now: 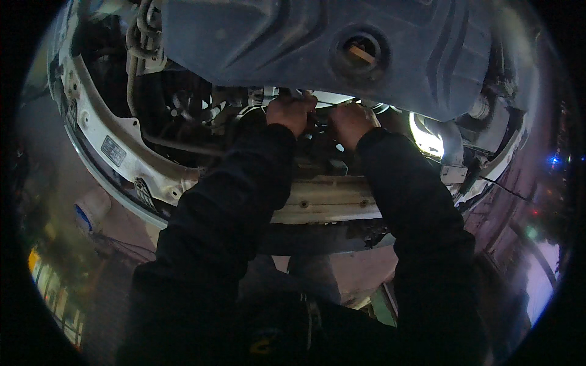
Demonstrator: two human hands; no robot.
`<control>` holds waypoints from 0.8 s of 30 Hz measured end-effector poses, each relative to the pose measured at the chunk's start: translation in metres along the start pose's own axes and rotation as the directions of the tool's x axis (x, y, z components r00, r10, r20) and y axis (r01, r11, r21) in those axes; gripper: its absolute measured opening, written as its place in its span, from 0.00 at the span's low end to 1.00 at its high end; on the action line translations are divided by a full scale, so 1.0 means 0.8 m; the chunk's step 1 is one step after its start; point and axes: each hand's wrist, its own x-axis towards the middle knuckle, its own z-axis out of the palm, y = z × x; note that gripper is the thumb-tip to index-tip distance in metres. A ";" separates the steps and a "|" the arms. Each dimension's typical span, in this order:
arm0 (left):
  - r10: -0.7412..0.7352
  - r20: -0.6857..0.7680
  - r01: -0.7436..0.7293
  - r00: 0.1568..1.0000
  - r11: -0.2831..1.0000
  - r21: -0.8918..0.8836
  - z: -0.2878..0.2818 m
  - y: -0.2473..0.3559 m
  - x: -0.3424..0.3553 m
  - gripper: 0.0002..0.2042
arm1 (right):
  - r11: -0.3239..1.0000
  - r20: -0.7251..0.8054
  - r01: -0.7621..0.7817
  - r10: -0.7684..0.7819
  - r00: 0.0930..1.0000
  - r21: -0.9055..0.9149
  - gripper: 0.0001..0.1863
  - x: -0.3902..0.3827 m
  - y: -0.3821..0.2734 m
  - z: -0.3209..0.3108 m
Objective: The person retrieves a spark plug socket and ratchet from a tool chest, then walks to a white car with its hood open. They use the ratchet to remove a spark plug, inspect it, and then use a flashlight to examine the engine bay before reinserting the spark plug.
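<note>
Both of my forearms, in dark sleeves, reach into a car's engine bay, just under the lower edge of a large grey engine cover (244, 43). My left hand (289, 114) has curled fingers around something among the metal and hose parts, which I cannot make out. Close to its right, my right hand (351, 125) is also closed, its fingertips hidden in the gap below the cover. A bright lit patch (427, 134) shows on parts right of it.
A metal front crossmember (323, 201) spans the bay below my hands, with a pale side bracket (116, 140) on the left. Hoses (131, 79) run at upper left. A round cap (360, 52) sits in the cover. A whitish cylindrical container (91, 207) stands outside the car at left.
</note>
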 end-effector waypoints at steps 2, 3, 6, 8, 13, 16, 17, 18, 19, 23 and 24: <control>0.019 0.162 -0.049 0.987 0.982 0.182 -0.011 0.006 -0.003 0.07 | 0.996 -0.148 -0.076 0.081 0.986 0.039 0.12 0.007 -0.003 0.014; -0.001 0.205 -0.025 0.979 0.991 0.128 -0.017 0.012 -0.005 0.07 | 0.992 -0.204 -0.110 0.122 0.971 0.066 0.12 0.012 -0.006 0.020; -0.194 0.246 0.272 0.950 0.901 -0.338 -0.031 0.031 -0.008 0.10 | 0.929 -0.294 -0.219 0.307 0.905 0.297 0.11 0.022 -0.007 0.032; -0.444 0.350 0.525 0.825 0.375 -0.764 -0.030 0.047 -0.012 0.12 | 0.857 -0.287 -0.202 0.368 0.884 0.475 0.12 0.018 -0.001 0.034; -0.465 0.390 0.545 0.795 0.265 -0.795 -0.029 0.053 -0.014 0.13 | 0.677 -0.384 0.153 0.205 0.900 0.720 0.16 -0.021 0.013 0.030; -0.407 0.491 0.554 0.770 0.046 -0.831 -0.030 0.045 -0.016 0.13 | 0.481 -0.270 0.177 0.130 0.954 0.859 0.15 -0.035 0.018 0.022; -0.367 0.533 0.539 0.763 -0.096 -0.837 -0.030 0.043 -0.017 0.13 | 0.472 -0.280 0.206 0.093 0.955 0.857 0.15 -0.035 0.018 0.018; -0.378 0.545 0.557 0.748 -0.089 -0.826 -0.029 0.041 -0.016 0.13 | 0.466 -0.276 0.216 0.063 0.959 0.858 0.15 -0.034 0.019 0.014; -0.360 0.549 0.559 0.754 -0.087 -0.825 -0.028 0.039 -0.017 0.13 | 0.460 -0.290 0.238 0.044 0.956 0.855 0.15 -0.033 0.018 0.011; -0.413 0.561 0.558 0.717 -0.141 -0.818 -0.021 0.034 -0.019 0.12 | 0.815 -0.308 0.232 -0.070 0.949 0.531 0.14 -0.031 0.007 0.006; -0.417 0.544 0.562 0.728 -0.091 -0.822 -0.020 0.032 -0.020 0.13 | 0.876 -0.298 0.178 -0.042 0.954 0.447 0.13 -0.034 0.002 0.007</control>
